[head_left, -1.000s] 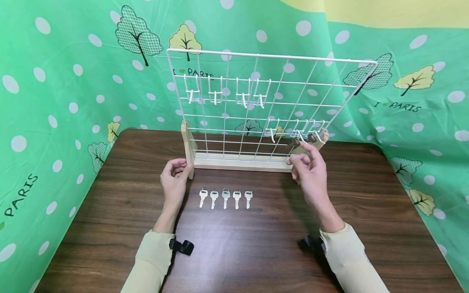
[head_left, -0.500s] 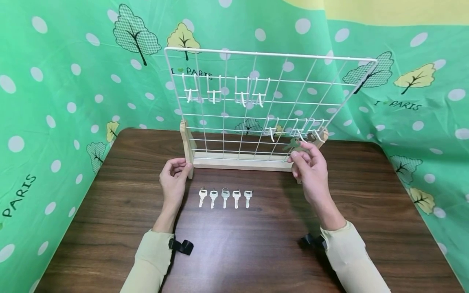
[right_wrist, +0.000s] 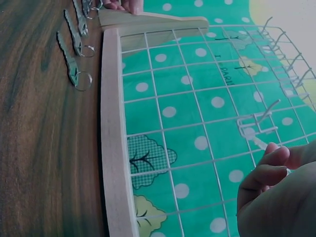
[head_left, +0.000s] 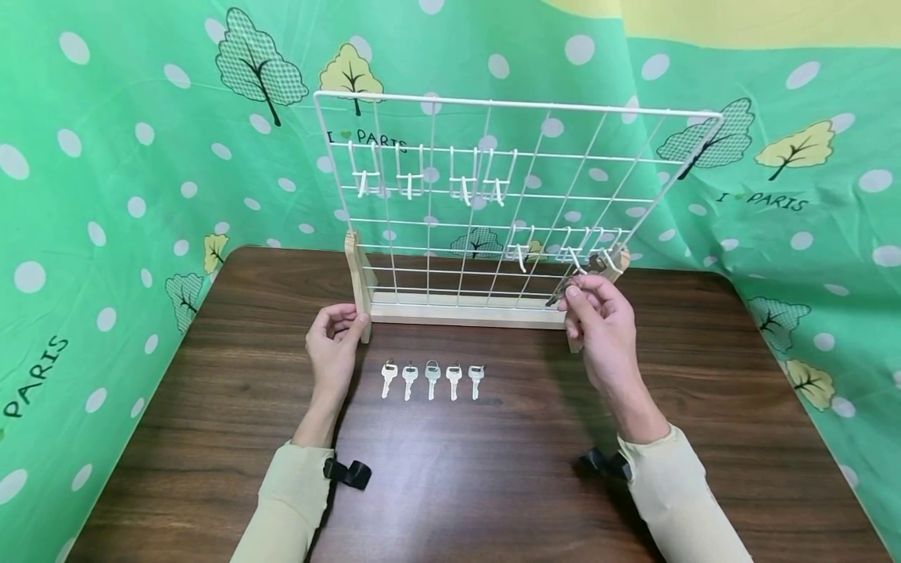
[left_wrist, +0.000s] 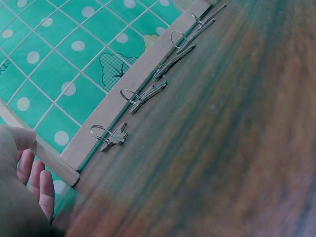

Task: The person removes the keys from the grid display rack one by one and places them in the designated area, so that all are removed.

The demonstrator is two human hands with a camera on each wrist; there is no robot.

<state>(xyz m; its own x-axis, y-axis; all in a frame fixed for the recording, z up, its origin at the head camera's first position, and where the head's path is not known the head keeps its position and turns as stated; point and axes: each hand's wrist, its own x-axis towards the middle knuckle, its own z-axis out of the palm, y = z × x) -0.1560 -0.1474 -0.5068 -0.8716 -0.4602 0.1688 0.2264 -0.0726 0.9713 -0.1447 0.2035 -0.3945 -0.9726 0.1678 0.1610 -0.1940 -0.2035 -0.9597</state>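
Note:
A white wire grid rack (head_left: pixel 450 315) stands on the table in wooden supports. My left hand (head_left: pixel 332 348) grips its left wooden upright (head_left: pixel 357 274) near the bottom; in the left wrist view the thumb lies on the wood. At the lower right of the grid, my right hand (head_left: pixel 604 332) pinches a key (head_left: pixel 561 288) with a ring, just below a white hook (head_left: pixel 573 256). The fingers partly cover that key. Another key (head_left: pixel 600 261) hangs by the rightmost hook (head_left: pixel 611 258). Several loose keys (head_left: pixel 432 381) with rings lie in a row before the rack.
Several white hooks (head_left: pixel 410 184) are on the upper left of the grid. One more hook (head_left: pixel 519 254) is left of my right hand. A green patterned cloth (head_left: pixel 141 156) hangs behind the brown wooden table (head_left: pixel 450 485).
My right hand has drawn slightly down and to the right, and the key in it has turned from face-on to nearly edge-on. The left hand keeps its grip on the upright.

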